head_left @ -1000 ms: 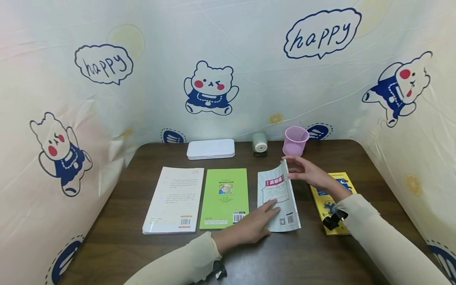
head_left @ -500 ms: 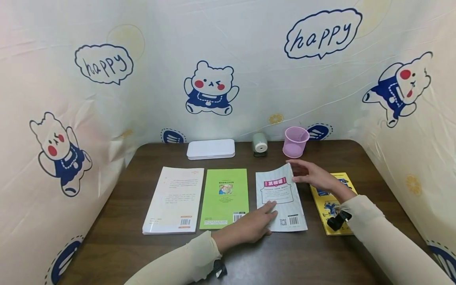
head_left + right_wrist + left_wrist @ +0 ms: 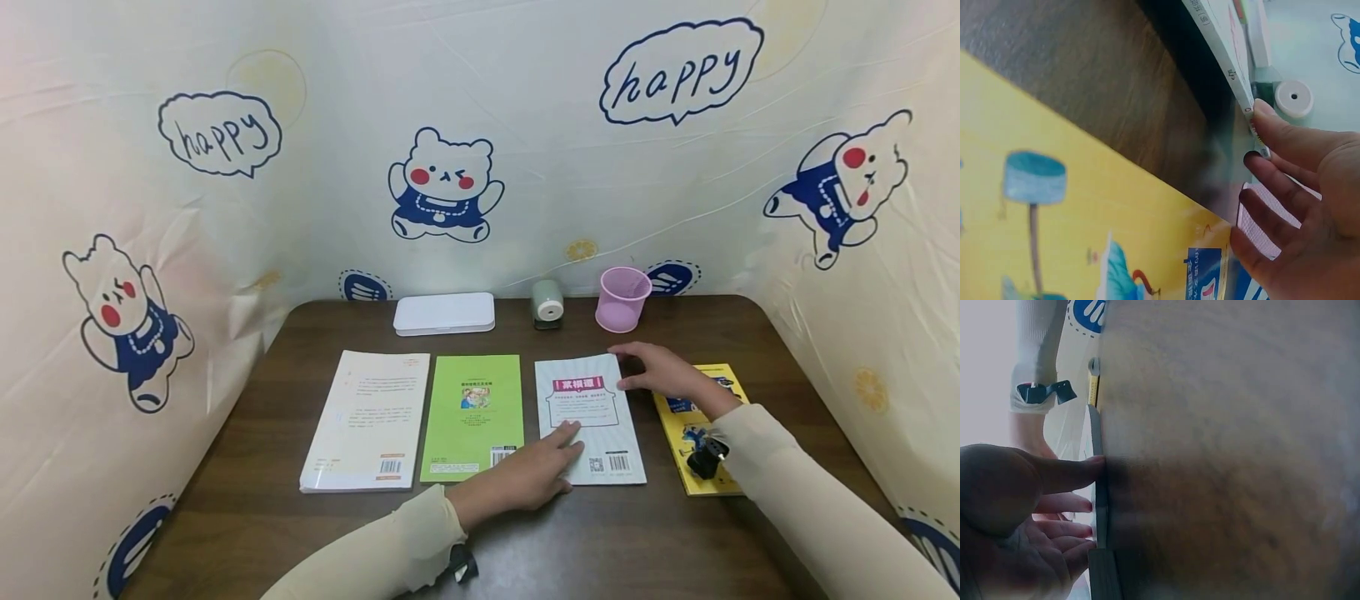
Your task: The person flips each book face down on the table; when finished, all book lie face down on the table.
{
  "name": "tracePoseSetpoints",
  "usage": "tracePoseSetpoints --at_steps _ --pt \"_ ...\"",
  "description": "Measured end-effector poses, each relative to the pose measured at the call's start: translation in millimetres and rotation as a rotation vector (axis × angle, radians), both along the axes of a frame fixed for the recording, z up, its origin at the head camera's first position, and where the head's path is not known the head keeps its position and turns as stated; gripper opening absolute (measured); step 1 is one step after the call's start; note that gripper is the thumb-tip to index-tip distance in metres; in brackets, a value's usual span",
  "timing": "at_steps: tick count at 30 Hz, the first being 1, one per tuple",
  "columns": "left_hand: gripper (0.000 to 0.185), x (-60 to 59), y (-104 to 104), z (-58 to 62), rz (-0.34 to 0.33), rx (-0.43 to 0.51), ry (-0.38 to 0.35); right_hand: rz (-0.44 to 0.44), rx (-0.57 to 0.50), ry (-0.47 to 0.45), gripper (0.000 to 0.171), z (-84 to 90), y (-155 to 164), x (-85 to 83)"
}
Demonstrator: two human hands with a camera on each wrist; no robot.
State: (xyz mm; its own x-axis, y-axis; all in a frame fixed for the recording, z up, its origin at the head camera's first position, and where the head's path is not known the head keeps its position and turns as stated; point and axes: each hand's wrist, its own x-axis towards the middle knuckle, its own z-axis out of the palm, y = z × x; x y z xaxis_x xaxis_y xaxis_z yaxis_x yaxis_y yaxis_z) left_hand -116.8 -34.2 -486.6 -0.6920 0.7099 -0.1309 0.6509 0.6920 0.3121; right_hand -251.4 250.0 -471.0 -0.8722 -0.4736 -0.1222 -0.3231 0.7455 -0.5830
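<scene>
Your left hand lies flat near the lower middle of the head view, fingers straight, pressing on the lower left corner of the grey-striped book. That book lies flat on the counter, just right of centre. Your right hand rests at the book's upper right corner with the fingers relaxed and extended; the right wrist view shows the fingertips touching the book's edge, not curled round it. Neither hand has a grip on anything.

To the left of this book lies the green book, very near it, and further left the white book. The yellow book sits under your right forearm, towards the lower right. Behind the row, at the upper middle of the counter, stand the white case, a small green sharpener and the pink cup.

What could go wrong, as I judge it: a sideways push from your left hand could slide the grey-striped book against the green one and knock the row crooked. Your right sleeve could drag the yellow book as it moves. A backward sweep of the right hand could tip the light pink cup just behind it.
</scene>
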Motion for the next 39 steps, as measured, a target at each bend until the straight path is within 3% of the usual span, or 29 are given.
tracePoseSetpoints --at_steps 19,39 --pt "0.062 -1.5 0 0.3 0.02 -0.02 -0.012 0.0 0.075 -0.02 0.064 -10.1 -4 -9.9" --pt "0.062 -2.3 0 0.3 0.014 -0.023 0.0 -0.007 0.112 -0.027 0.064 -9.9 -6 -6.3"
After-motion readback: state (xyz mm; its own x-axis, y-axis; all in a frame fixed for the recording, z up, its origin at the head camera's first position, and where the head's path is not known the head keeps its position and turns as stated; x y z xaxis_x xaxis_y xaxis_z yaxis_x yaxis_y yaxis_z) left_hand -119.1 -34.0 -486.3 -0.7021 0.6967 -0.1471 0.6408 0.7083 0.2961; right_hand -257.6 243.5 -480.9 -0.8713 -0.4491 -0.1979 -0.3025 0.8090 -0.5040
